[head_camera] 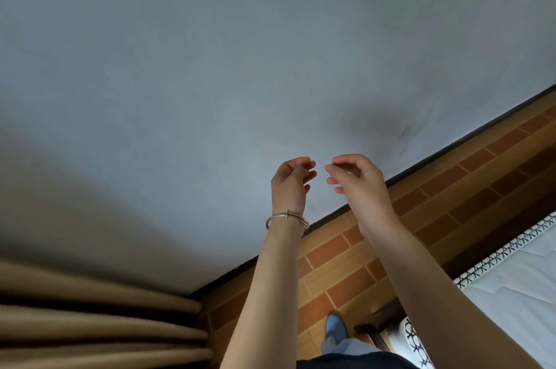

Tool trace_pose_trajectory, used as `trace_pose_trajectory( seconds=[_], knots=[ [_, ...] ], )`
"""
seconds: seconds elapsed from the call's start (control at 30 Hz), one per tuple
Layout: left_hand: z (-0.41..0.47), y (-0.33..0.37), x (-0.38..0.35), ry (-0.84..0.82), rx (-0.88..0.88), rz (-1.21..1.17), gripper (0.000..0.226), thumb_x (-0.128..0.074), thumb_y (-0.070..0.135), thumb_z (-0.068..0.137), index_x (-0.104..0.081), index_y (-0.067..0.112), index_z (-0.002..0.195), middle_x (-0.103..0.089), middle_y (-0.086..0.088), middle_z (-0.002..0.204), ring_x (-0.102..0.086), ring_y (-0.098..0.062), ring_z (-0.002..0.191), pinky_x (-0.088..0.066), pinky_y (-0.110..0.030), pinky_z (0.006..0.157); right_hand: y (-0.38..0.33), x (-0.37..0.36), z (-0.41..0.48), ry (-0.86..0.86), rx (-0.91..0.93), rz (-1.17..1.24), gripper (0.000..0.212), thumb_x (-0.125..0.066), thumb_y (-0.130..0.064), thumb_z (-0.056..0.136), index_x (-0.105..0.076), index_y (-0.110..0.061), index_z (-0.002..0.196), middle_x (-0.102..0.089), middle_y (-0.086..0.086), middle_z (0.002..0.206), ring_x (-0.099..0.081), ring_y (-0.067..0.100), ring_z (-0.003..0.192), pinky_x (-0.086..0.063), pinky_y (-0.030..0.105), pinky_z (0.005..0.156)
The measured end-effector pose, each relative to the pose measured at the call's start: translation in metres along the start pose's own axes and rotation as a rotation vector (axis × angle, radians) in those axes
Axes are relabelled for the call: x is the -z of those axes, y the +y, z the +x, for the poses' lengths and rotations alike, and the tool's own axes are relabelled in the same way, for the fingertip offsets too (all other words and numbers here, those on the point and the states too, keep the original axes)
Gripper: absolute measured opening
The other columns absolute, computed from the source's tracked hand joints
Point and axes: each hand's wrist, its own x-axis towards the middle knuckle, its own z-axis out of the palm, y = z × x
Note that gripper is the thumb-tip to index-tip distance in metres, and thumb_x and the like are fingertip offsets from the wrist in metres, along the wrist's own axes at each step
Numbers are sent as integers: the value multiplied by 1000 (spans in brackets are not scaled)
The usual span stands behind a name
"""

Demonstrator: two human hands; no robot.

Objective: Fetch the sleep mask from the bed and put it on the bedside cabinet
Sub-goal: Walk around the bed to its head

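Both hands are raised in front of a grey wall (210, 53), close together but not touching: the left hand (290, 180), with a silver bangle (287, 218) at the wrist, and the right hand (356, 179) each have loosely curled fingers and hold nothing. The sleep mask is not in view, nor the bedside cabinet. Only an edge of the bed (517, 287) shows at lower right, beyond the brick-patterned floor (346, 278). The fetch seems not yet begun; next likely calls for turning right toward the bed to find the mask.
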Motion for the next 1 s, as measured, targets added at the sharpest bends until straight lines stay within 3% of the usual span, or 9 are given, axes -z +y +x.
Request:
trace_pose_trajectory(
  seconds=[0.27,0.5,1.0],
  knots=[
    [50,15,-62,-39,3,30,26,-44,3,88,-61,21,80,-66,7,81,-63,-8,79,-44,-25,76,-14,27,74,51,-3,11,11,-61,-17,89,-59,-22,98,-61,-10,92,-64,12,85,-52,21,76],
    [78,16,-103,-98,13,67,28,-44,1,86,-62,21,79,-67,7,80,-64,-9,79,-46,-26,79,-13,49,108,109,-1,28,12,-61,-18,89,-59,-19,101,-62,-4,97,-63,12,87,-52,20,75],
    [158,24,-207,-421,107,139,29,-42,-1,87,-61,19,79,-66,4,81,-62,-11,78,-45,-23,72,-21,95,194,415,-70,79,12,-63,-19,88,-59,-22,99,-66,0,97,-66,11,84,-52,21,74]
  ],
)
